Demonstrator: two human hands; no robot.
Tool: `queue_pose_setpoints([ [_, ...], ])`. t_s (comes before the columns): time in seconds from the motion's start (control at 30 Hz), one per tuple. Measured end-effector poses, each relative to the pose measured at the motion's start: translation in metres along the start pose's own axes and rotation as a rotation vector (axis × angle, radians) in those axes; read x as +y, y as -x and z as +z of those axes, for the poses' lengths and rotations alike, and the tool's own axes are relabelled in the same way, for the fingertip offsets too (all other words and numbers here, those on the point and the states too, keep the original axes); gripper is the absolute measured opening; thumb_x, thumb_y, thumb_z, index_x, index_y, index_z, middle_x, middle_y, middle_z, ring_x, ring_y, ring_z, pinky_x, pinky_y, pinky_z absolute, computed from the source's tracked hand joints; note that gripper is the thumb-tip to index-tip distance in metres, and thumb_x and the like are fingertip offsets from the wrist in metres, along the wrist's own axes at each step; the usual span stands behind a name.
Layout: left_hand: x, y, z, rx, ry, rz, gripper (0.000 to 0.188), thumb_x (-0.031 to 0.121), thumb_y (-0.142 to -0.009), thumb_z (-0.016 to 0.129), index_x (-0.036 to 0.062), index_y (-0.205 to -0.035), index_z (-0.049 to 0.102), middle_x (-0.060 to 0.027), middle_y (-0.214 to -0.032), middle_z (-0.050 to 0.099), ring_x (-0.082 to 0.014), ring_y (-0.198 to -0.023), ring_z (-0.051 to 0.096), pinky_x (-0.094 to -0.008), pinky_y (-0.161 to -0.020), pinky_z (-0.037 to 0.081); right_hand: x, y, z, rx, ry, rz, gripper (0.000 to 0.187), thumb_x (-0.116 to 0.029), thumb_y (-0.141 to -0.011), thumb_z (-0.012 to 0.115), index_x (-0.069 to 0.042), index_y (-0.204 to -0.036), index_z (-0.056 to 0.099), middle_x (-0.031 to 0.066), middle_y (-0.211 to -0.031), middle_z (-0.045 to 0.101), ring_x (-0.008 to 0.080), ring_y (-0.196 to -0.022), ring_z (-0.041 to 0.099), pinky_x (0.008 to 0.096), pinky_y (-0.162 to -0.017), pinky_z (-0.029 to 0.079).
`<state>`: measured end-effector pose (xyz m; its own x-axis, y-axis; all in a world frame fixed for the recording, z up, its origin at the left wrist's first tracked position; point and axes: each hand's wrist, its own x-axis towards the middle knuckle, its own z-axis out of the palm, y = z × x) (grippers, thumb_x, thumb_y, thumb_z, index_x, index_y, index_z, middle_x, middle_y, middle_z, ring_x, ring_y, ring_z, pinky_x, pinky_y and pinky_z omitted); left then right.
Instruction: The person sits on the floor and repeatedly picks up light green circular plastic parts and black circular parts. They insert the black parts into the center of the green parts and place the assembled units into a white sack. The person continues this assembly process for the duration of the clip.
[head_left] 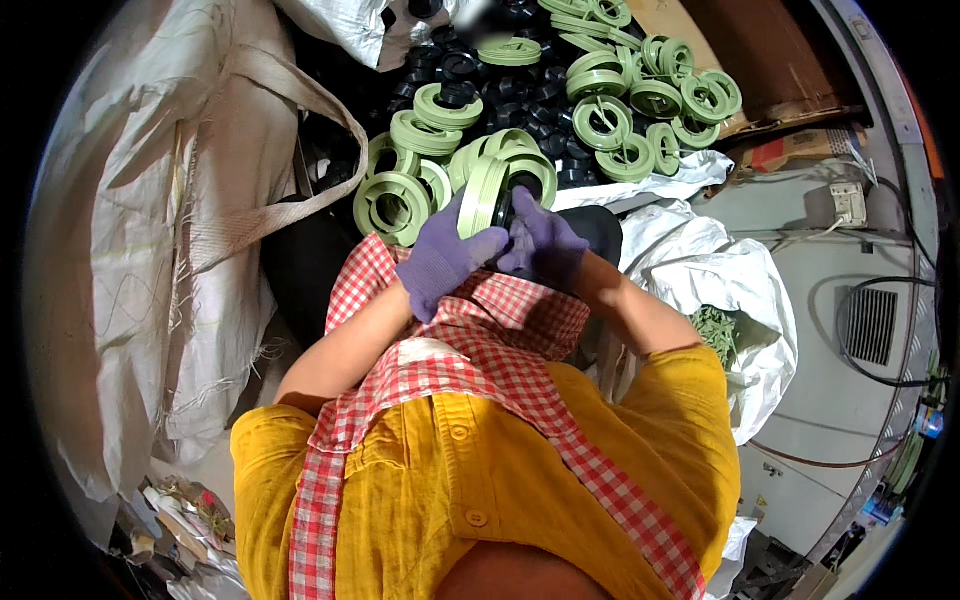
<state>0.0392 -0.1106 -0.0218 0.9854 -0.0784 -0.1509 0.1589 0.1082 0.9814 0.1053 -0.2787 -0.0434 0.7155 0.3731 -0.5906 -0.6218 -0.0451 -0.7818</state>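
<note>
In purple gloves, both my hands meet over my lap. My left hand (pixel 440 258) is closed around a pale green grooved plastic ring (pixel 484 198), held nearly on edge. My right hand (pixel 548 242) has its fingers curled at a black round plastic piece (pixel 524 183) right beside that ring. Whether the black piece sits inside the ring or just against it, I cannot tell. More pale green rings (pixel 390 207) lie directly beyond my left hand, some overlapping. Past them spreads a heap of small black round pieces (pixel 515 95).
A large white woven sack (pixel 160 220) with a strap stands at the left. More green rings (pixel 655 98) are piled at the far right. Near my right arm sits an open white bag (pixel 765 330) with green scraps, beside a grey metal cabinet (pixel 840 400) and a cable (pixel 845 320).
</note>
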Motion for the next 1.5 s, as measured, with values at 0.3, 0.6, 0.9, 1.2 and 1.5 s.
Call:
queue_pose_setpoints([
  [0.3, -0.011, 0.008, -0.009, 0.053, 0.087, -0.008, 0.045, 0.013, -0.082, 0.063, 0.0012, -0.123, 0.050, -0.0039, -0.096, 0.062, -0.0096, -0.079, 0.058, -0.0232, -0.068, 0.048, -0.008, 0.026, -0.005, -0.125, 0.232, 0.152, 0.058, -0.044, -0.091, 0.047, -0.001, -0.127, 0.036, 0.0178, -0.080, 0.061, 0.0249, -0.063, 0.059, 0.0350, -0.052, 0.046],
  [0.6, -0.026, -0.019, 0.032, -0.097, 0.109, 0.053, 0.062, 0.026, -0.076, 0.067, 0.0055, -0.130, 0.045, -0.0114, -0.097, 0.064, -0.0165, -0.086, 0.061, -0.0281, -0.079, 0.049, 0.043, 0.001, -0.013, 0.166, 0.249, -0.851, 0.048, -0.005, -0.091, 0.046, 0.002, -0.136, 0.029, 0.0180, -0.123, 0.049, 0.0220, -0.107, 0.054, 0.0335, -0.094, 0.043],
  [0.9, -0.071, -0.135, 0.001, 0.438, -0.236, -0.193, 0.063, 0.036, -0.086, 0.056, -0.0041, -0.132, 0.041, -0.0267, -0.126, 0.051, -0.0351, -0.117, 0.051, -0.0369, -0.098, 0.040, 0.025, -0.082, -0.057, 0.630, 0.261, -0.305, 0.064, -0.029, -0.077, 0.068, 0.003, -0.128, 0.046, 0.0224, -0.127, 0.050, 0.0314, -0.117, 0.049, 0.0375, -0.101, 0.036],
  [1.2, -0.061, -0.176, -0.024, 0.068, -0.354, -0.885, 0.061, 0.042, -0.072, 0.061, -0.0077, -0.108, 0.059, -0.0210, -0.099, 0.065, -0.0301, -0.084, 0.065, -0.0352, -0.074, 0.050, 0.023, -0.152, -0.151, 0.188, 1.360, -0.545, 0.043, -0.029, -0.086, 0.056, -0.007, -0.122, 0.054, 0.0131, -0.118, 0.057, 0.0237, -0.104, 0.056, 0.0318, -0.089, 0.043],
  [1.5, -0.131, -0.125, 0.015, 0.071, 0.373, -0.047, 0.068, 0.006, -0.069, 0.078, 0.0021, -0.126, 0.042, -0.0105, -0.110, 0.061, -0.0194, -0.097, 0.060, -0.0318, -0.083, 0.052, 0.044, -0.160, -0.178, -0.016, 1.221, -0.382, 0.038, -0.020, -0.086, 0.055, -0.005, -0.121, 0.054, 0.0124, -0.119, 0.058, 0.0213, -0.108, 0.054, 0.0334, -0.093, 0.042],
])
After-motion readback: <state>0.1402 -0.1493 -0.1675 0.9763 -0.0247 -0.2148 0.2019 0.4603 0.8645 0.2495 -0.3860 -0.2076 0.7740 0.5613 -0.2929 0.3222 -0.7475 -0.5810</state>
